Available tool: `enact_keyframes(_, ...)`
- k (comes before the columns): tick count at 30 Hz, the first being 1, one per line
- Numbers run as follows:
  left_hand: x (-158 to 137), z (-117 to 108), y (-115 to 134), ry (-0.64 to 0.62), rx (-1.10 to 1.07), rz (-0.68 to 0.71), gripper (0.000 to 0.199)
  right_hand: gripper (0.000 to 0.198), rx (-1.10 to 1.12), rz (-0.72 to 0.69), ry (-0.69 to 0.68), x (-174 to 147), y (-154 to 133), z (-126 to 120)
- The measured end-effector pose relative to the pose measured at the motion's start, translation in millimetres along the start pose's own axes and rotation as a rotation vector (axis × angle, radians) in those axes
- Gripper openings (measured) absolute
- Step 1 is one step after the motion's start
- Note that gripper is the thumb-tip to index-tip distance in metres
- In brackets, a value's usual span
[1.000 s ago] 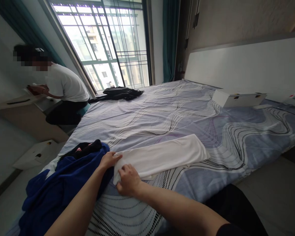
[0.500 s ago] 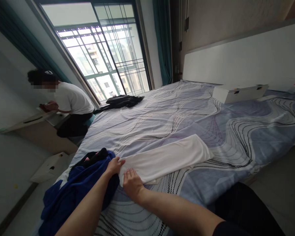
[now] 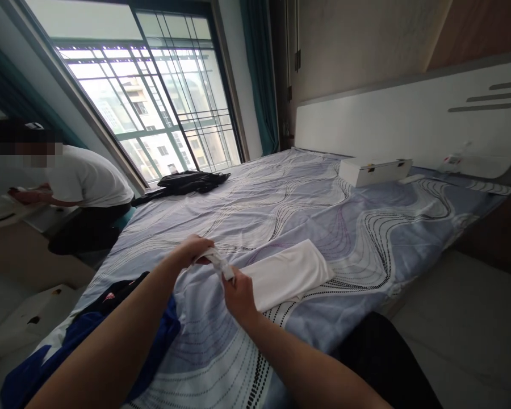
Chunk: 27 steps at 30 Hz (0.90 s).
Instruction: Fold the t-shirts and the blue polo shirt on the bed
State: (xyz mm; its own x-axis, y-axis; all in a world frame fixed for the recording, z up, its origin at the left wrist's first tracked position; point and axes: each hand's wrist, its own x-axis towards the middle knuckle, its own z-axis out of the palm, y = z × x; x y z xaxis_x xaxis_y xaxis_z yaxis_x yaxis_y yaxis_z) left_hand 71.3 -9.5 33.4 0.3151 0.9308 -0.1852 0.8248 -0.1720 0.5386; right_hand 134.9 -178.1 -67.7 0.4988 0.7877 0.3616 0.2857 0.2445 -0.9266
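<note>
A long, folded white garment (image 3: 287, 271) lies on the bed, its exact kind hidden by the folds. Its near left end is lifted off the sheet. My left hand (image 3: 197, 250) pinches one corner of that end, while my right hand (image 3: 240, 294) grips the other corner, thumb on top. The far right part rests flat on the bedspread. Left of it, partly behind my left forearm, is a crumpled pile of blue and black clothes (image 3: 159, 329).
The patterned bed (image 3: 306, 204) fills the middle. On it are a white box (image 3: 375, 172) near the headboard (image 3: 387, 125) and black clothing (image 3: 191, 182) by the window. A person in a white shirt (image 3: 96, 176) sits at the left. Another white box (image 3: 29, 318) stands below.
Both hands, earlier flat against the garment's left end, have closed on its corners and raised it. The view has swung right.
</note>
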Motion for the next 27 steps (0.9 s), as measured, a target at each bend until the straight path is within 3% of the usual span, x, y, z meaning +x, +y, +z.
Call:
enact_keyframes(5,10.9,61.3,112.1,-0.134,-0.194,0.018,0.023,0.042,0.202,0.088,0.204,36.3,40.7,-91.2)
enact_keyframes(7,3.6,89.1,138.7,-0.137,-0.236,0.057,0.039,0.044,0.191,0.133,0.302,40.9,65.3,-130.5)
enact_keyframes(9,-11.1,118.6,145.1,-0.092,-0.244,0.097,0.048,0.042,0.151,0.236,0.409,39.4,92.3,-167.5)
enact_keyframes(11,-31.5,149.4,129.6,-0.006,-0.205,0.113,0.045,0.038,0.126,0.401,0.471,34.6,117.4,-198.5)
enact_keyframes(14,-62.5,191.6,78.8,0.132,-0.091,0.042,0.043,0.032,0.111,0.602,0.452,30.6,142.1,-230.1)
enact_keyframes(18,-78.4,224.3,23.2,0.211,0.042,-0.107,0.050,0.026,-0.080,0.682,0.399,41.2,147.9,-253.8)
enact_keyframes(22,-62.5,224.3,24.5,0.142,0.036,-0.119,0.036,0.033,-0.342,0.652,0.416,54.3,141.6,-264.3)
enact_keyframes(25,-54.3,203.5,25.9,0.170,-0.020,-0.076,0.030,0.042,-0.445,0.620,0.383,52.2,137.9,-256.1)
enact_keyframes(27,-57.7,183.5,7.7,0.213,-0.048,-0.066,0.031,0.045,-0.492,0.593,0.295,44.8,135.7,-241.3)
